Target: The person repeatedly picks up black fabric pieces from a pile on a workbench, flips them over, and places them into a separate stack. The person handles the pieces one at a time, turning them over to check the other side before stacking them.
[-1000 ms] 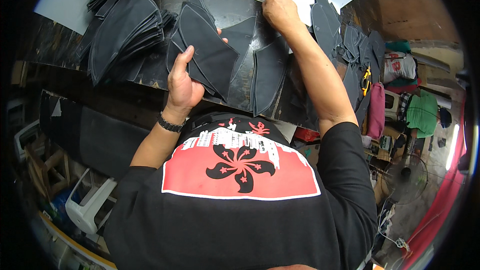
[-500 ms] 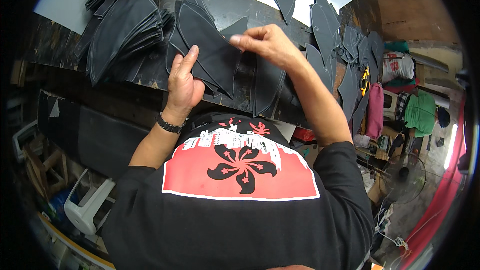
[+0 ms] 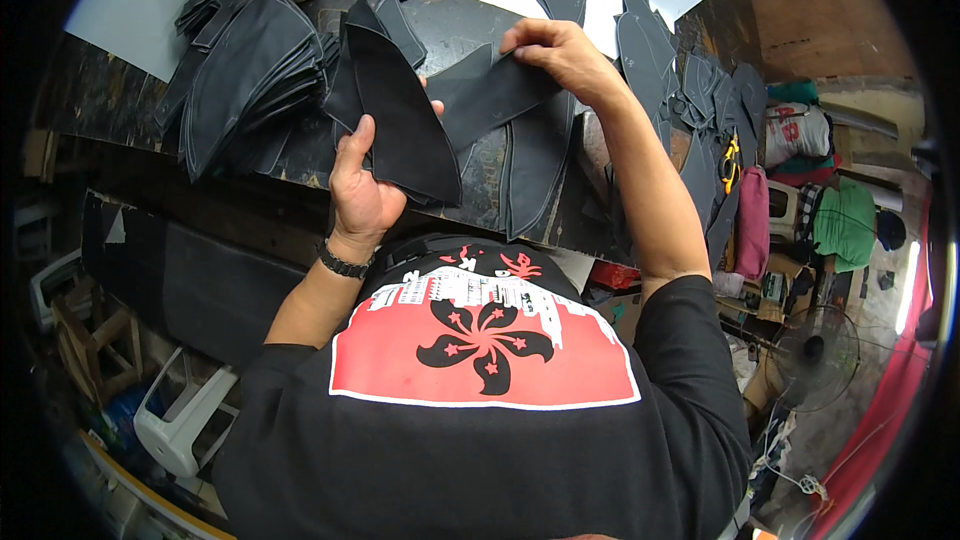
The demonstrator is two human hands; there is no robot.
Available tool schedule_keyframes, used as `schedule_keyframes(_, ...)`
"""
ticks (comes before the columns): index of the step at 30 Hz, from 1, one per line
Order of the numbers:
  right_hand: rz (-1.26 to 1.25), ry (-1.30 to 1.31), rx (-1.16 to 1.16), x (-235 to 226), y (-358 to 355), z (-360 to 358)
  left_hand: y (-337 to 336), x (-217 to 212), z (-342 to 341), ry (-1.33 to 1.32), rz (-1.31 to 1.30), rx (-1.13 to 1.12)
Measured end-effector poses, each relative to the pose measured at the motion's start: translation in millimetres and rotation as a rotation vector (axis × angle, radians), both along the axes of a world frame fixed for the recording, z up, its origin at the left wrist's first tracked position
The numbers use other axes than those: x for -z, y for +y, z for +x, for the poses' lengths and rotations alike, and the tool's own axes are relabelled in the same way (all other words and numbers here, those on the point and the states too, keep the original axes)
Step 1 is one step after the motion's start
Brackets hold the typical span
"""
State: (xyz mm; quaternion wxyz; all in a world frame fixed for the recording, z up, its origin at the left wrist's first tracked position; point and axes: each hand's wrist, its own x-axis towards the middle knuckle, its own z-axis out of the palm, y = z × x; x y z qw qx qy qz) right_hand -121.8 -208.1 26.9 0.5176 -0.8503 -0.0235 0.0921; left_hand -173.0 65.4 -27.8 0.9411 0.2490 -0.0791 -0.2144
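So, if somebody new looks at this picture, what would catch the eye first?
Probably the bright red print, in the middle, on the front of the person's black shirt. Above it, the left hand holds dark cut pieces, and the right hand pinches another dark piece beside them. Toward the right side, pink cloth and green cloth stand out.

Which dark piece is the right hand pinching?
The blurred piece slanting down-left from the right hand; the left hand grips different pieces, while other pieces lie on the table.
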Motion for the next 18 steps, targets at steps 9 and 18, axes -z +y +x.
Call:
schedule_keyframes(9, -0.37, -0.462, -0.058, 6.4, 59.0, -0.8, -5.8, 1.8, 4.3, 0.071, 0.107, -0.045)
schedule_keyframes(18, 0.118, -0.04, 0.07, 4.4, 72.9, -32.1, -10.4, 6.1, 2.1, 0.095, 0.132, -0.102)
